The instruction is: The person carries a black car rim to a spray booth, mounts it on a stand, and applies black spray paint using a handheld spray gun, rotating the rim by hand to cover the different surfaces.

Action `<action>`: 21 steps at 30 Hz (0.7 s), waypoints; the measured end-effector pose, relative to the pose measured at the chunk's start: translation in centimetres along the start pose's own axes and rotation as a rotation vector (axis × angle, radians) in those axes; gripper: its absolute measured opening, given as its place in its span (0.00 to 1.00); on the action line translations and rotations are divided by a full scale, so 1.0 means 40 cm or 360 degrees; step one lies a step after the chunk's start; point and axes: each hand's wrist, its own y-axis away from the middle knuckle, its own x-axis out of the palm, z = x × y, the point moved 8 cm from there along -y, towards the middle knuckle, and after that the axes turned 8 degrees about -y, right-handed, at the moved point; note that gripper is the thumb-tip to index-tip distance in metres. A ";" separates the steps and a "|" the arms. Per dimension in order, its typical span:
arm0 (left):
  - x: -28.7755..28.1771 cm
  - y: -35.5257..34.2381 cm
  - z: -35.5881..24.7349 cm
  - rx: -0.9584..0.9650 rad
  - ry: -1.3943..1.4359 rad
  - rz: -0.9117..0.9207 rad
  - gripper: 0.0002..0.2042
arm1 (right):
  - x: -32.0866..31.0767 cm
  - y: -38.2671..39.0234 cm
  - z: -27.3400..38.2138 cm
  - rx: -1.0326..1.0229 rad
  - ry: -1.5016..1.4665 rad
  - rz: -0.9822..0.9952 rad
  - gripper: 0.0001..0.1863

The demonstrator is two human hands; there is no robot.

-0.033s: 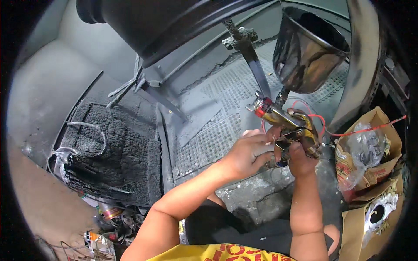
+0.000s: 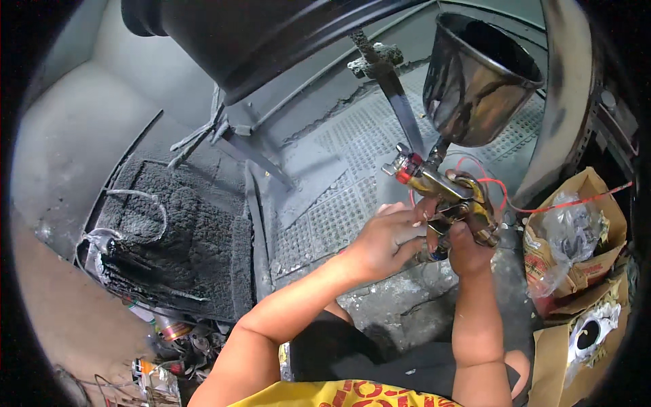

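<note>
A metal spray gun [image 2: 447, 183] with a red ring behind its nozzle is in front of me, its nozzle toward the upper left. The large paint-smeared metal cup [image 2: 468, 95] stands on top of it, tilted, with dark paint inside. My right hand [image 2: 471, 251] is closed around the gun's handle from below, its thumb showing. Fingers of my left hand [image 2: 383, 244] are curled against the gun's lower front, near the trigger and a small metal fitting. The gun hides my left fingertips, and the exact spot they grip cannot be made out.
A black, glossy curved wheel rim [image 2: 258, 41] hangs at the top, near a paint-crusted stand [image 2: 393, 88]. A red hose [image 2: 569, 205] runs right, above cardboard boxes [image 2: 576, 264] with plastic bags. A crusted dark mat [image 2: 183, 224] and cans [image 2: 169, 329] lie left.
</note>
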 end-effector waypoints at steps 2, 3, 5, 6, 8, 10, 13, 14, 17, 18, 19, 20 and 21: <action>-0.003 0.015 0.004 -0.0042 -0.0039 0.0005 0.08 | 0.012 0.000 -0.002 -0.0061 -0.0005 0.0044 0.44; -0.006 0.027 0.012 -0.0082 -0.0068 0.0009 0.08 | 0.029 -0.001 -0.002 -0.0022 -0.0051 0.0046 0.43; -0.012 0.050 0.024 -0.0127 -0.0109 -0.0052 0.08 | 0.044 0.003 -0.005 -0.0001 -0.0079 0.0061 0.41; -0.021 0.054 0.023 -0.0156 -0.0132 -0.0114 0.07 | 0.046 0.005 0.000 -0.0027 -0.0056 0.0071 0.40; -0.028 0.057 0.005 -0.0156 -0.0144 -0.0118 0.08 | 0.047 0.011 0.004 0.0021 0.0086 0.0097 0.38; -0.040 0.060 -0.013 -0.0151 -0.0168 -0.0128 0.09 | 0.053 0.018 0.010 -0.0011 0.0154 0.0132 0.36; -0.015 0.081 -0.010 -0.0212 -0.0145 -0.0027 0.14 | 0.049 0.039 0.002 0.0138 0.0049 0.0095 0.35; -0.002 0.097 -0.025 -0.0195 -0.0147 -0.0044 0.14 | 0.054 0.043 0.011 0.0121 0.0063 0.0107 0.35; 0.083 0.192 -0.059 -0.0541 0.0372 0.0143 0.28 | 0.073 0.039 0.053 0.0111 0.0113 0.0113 0.35; 0.144 0.252 -0.078 -0.0663 0.0566 0.0276 0.32 | 0.069 0.035 0.070 0.0094 0.0132 0.0117 0.35; 0.185 0.321 -0.124 -0.0445 0.0507 0.0359 0.32 | 0.073 0.029 0.070 0.0065 0.0209 0.0168 0.36; 0.236 0.375 -0.178 -0.0185 0.0482 0.0449 0.33 | 0.071 0.021 0.087 0.0026 0.0337 0.0193 0.37; 0.266 0.428 -0.243 -0.0121 0.0717 0.0507 0.30 | 0.076 0.013 0.105 0.0014 0.0355 0.0191 0.37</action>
